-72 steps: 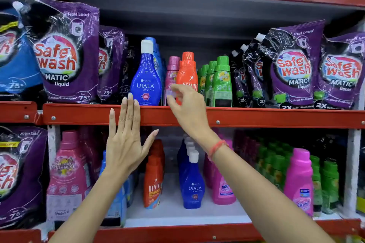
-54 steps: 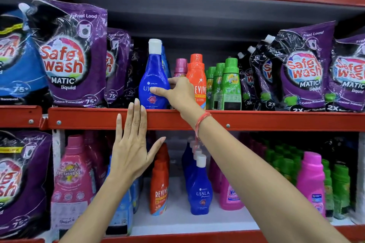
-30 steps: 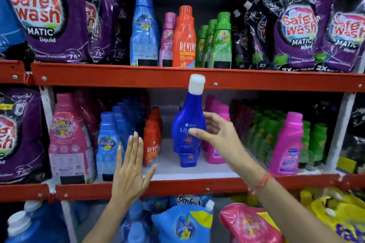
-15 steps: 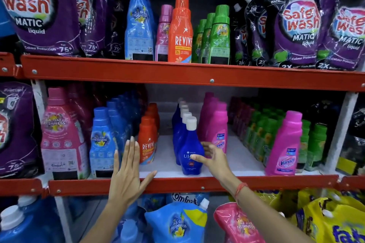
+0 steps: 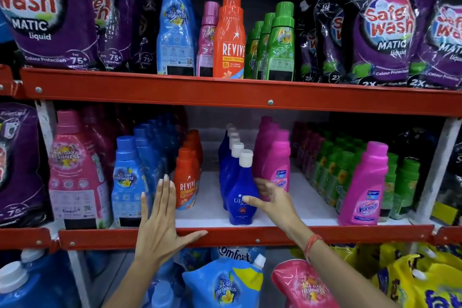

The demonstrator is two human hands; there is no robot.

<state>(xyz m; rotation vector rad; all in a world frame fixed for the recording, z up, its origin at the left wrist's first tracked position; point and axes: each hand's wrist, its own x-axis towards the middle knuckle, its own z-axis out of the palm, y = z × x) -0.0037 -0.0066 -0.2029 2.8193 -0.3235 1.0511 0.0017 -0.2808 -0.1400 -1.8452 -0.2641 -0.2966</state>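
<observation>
A dark blue Ujala bottle (image 5: pixel 241 214) with a white cap stands at the front of a row of like bottles on the middle shelf (image 5: pixel 325 235). My right hand (image 5: pixel 272 204) holds it low down, thumb across its label and fingers round its right side. My left hand (image 5: pixel 160 222) is flat with straight fingers, held up in front of the shelf's red front edge, thumb lying along that edge. It holds nothing.
Orange Revive bottles (image 5: pixel 185 182) stand left of the blue row, pink Vanish bottles (image 5: pixel 280 165) right of it. Light blue bottles (image 5: pixel 127 182) and green bottles (image 5: pixel 332 170) flank them. The upper shelf (image 5: pixel 150 90) carries bottles and purple pouches (image 5: pixel 47 12); soft pouches (image 5: pixel 225 285) sit below.
My right hand took the blue bottle from the upper shelf, carried it down and stood it at the front of the blue row. My left hand dropped from the upper shelf edge to the middle one.
</observation>
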